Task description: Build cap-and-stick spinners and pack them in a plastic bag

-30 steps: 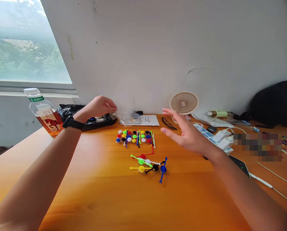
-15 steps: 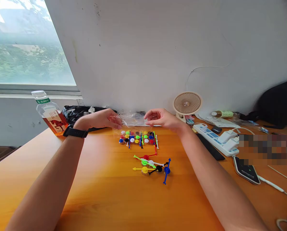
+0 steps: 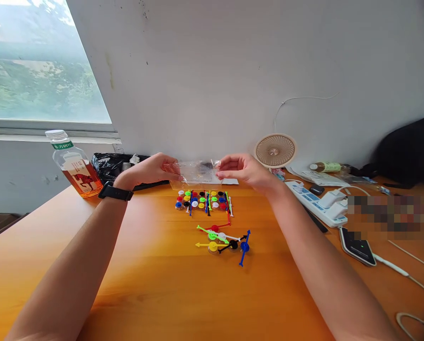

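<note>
A clear plastic bag (image 3: 197, 174) is stretched between my hands, above the far part of the table. My left hand (image 3: 158, 168), with a black band on its wrist, is closed on the bag's left side. At the right side, my right hand (image 3: 241, 169) pinches the bag's edge between thumb and fingers. Below the bag, rows of small coloured discs and thin plastic arrows (image 3: 203, 201) lie close together. Nearer to me is a loose group of arrow spinners, among them a yellow spinner (image 3: 213, 246), a black spinner (image 3: 233, 245) and a blue spinner (image 3: 245, 247).
A tea bottle (image 3: 77, 170) stands at the left beside a black plastic bag (image 3: 109, 170). At the right are a small fan (image 3: 275, 150), a white power strip (image 3: 314, 203) with chargers, a phone-like device (image 3: 357, 245) on a cable, and a lying bottle (image 3: 324, 167).
Both hands have lifted slightly with the clear bag. The bag is spread flatter between them and no longer overlaps the rows of discs. The spinners lie in the same arrangement.
</note>
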`<state>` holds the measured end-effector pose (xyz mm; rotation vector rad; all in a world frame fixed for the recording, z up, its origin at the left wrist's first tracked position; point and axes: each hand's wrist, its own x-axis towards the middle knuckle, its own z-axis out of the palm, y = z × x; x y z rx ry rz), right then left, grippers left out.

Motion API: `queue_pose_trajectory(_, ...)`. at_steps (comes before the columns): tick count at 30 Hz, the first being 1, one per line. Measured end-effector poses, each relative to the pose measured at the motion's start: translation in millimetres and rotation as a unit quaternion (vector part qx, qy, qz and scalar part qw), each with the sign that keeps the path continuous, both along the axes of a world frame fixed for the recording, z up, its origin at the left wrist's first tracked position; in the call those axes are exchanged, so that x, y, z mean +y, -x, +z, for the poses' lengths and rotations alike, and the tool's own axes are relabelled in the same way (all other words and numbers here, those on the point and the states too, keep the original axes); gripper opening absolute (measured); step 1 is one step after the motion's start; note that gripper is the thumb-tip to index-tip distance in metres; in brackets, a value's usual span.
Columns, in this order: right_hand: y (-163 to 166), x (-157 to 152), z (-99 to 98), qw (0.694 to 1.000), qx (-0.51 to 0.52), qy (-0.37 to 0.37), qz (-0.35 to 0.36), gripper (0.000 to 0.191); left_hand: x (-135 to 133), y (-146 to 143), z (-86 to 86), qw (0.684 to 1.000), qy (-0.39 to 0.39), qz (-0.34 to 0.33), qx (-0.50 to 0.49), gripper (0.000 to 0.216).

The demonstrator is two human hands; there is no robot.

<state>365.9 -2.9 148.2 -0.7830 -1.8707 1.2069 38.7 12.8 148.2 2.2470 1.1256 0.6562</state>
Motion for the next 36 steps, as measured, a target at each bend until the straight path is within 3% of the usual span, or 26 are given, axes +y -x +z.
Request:
queue_pose_trajectory(3, 2, 1, -0.3, 0.999, 0.0, -0.019, -0.049, 0.051, 0, 2, 0.0, 0.999, 0.016, -0.012, -0.036, 0.039)
queue_pose_trajectory(6, 5, 1, -0.7, 0.996, 0.0, -0.048, -0.076, 0.035, 0, 4, 0.8, 0.998, 0.022, -0.012, -0.052, 0.041)
queue_pose_trajectory(9, 7, 0, 0.0, 0.997, 0.006, -0.052, -0.048, 0.029, -2, 5, 2.2, 0.999, 0.015, -0.004, -0.052, 0.041)
queue_pose_trajectory(14, 6, -1, 1.4, 1.0, 0.002, -0.015, 0.001, 0.037, -6, 0, 4.4, 0.999, 0.001, -0.011, -0.052, 0.039)
queue_pose_trajectory(19, 5, -2, 4.1, 0.994, 0.011, -0.073, -0.074, 0.031, -8, -4, 5.0, 0.998, -0.006, -0.015, -0.055, 0.04)
queue_pose_trajectory(22, 3, -3, 5.5, 0.993, 0.029, -0.07, -0.095, 0.03, -8, -5, 4.2, 0.998, -0.006, -0.011, -0.059, 0.04)
queue_pose_trajectory(30, 3, -10, 6.7, 0.999, -0.029, 0.008, 0.027, 0.04, -8, -9, 1.9, 0.999, -0.005, -0.024, -0.045, 0.039)
queue_pose_trajectory(36, 7, -18, 6.7, 0.988, -0.103, 0.008, 0.113, 0.055, -25, -17, 16.6, 0.995, 0.03, -0.092, 0.028, 0.041)
